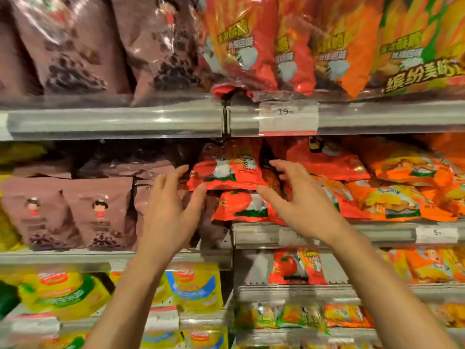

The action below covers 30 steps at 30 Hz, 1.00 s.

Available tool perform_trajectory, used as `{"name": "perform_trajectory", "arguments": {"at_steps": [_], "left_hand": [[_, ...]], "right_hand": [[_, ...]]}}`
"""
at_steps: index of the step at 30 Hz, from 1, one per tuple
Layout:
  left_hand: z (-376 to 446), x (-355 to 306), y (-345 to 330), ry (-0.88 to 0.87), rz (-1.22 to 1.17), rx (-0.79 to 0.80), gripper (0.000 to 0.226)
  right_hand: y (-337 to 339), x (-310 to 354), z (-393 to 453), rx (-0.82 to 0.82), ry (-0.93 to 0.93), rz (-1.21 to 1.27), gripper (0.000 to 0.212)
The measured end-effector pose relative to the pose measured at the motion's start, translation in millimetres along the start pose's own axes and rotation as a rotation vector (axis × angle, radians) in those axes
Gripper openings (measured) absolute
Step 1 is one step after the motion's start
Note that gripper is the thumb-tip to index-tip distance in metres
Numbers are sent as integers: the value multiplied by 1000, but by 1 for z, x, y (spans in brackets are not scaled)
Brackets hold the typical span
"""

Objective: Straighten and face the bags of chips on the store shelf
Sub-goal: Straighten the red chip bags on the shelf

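On the middle shelf [327,235], a red bag of chips [226,170] lies atop another red bag [241,206]. The left hand [168,212] and right hand [299,205] flank it, each grip spread, thumbs touching its lower edge

The brown bags [75,46] on the top shelf are being cut off by the upper edge. Print on the price tag [288,117] is being blurred beyond reading. The red bag [227,170] is being partly covered by the left hand [168,210] and right hand [299,200].
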<state>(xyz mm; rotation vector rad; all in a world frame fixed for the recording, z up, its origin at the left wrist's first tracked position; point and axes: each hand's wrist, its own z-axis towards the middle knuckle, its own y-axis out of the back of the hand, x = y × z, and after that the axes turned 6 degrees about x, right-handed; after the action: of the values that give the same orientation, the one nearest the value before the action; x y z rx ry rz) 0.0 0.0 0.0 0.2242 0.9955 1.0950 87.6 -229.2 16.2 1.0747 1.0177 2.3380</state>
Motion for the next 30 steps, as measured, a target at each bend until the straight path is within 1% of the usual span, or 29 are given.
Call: {"name": "perform_trajectory", "arguments": {"at_steps": [3,4,6,10,12,15,17,20,22,26,28,30], "left_hand": [[10,-1,-3,68,42,20,57],[12,-4,-4,74,62,39,57],[13,-5,-9,72,101,51,56],[12,-9,-12,74,112,89,51],[11,-9,-13,82,62,77,48],[11,-10,-12,125,-83,53,41],[10,-9,-10,190,-178,47,38],[12,-11,-7,286,-274,63,43],[17,-16,-4,343,-262,114,44],[33,-24,-4,376,-122,301,63],[41,-27,-3,376,-54,368,70],[48,-32,-5,390,-50,404,70]], "right_hand": [[-6,9,24,83,-96,2,72],[-8,12,31,132,-150,8,73],[-14,14,42,179,-224,52,77],[-15,25,54,214,-313,179,85],[-16,29,58,204,-353,249,85],[-15,29,59,178,-364,279,80],[-13,26,56,168,-349,292,78],[-11,19,47,158,-332,331,78],[-9,15,40,167,-337,360,78],[-4,6,29,196,-353,366,77],[0,3,24,206,-363,389,76],[4,3,19,223,-356,443,73]]}}
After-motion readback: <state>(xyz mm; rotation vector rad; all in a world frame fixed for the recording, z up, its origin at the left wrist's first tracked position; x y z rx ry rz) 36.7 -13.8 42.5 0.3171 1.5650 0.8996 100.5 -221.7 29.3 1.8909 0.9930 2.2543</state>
